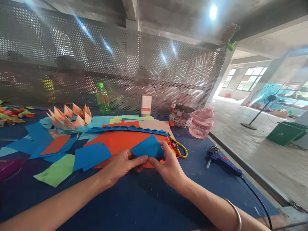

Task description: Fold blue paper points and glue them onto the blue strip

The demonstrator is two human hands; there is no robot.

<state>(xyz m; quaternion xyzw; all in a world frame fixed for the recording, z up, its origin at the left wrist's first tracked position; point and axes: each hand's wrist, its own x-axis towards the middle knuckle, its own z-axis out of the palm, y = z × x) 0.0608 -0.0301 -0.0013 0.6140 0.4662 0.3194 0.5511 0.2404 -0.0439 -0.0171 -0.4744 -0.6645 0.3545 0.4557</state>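
Both my hands hold one sheet of blue paper [148,147] a little above the table. My left hand [125,162] grips its lower left edge, thumb on top and fingers curled beneath. At the lower right edge, my right hand [169,162] pinches it, the two thumb tips almost meeting. Behind the sheet lies a long folded blue paper strip [130,129] with pointed peaks, resting on orange paper [101,141]. Scissors [180,148] with yellow and red handles sit just beyond my right hand. Loose blue sheets [92,154] and a green piece [56,170] lie left.
A crown-like ring of folded peach paper [72,118] stands at back left near a green bottle [103,99]. Back right are a patterned basket [180,116] and a pink water jug [201,125]. A corded glue gun [223,162] lies right, near the table edge. A perforated metal screen [154,48] rises behind.
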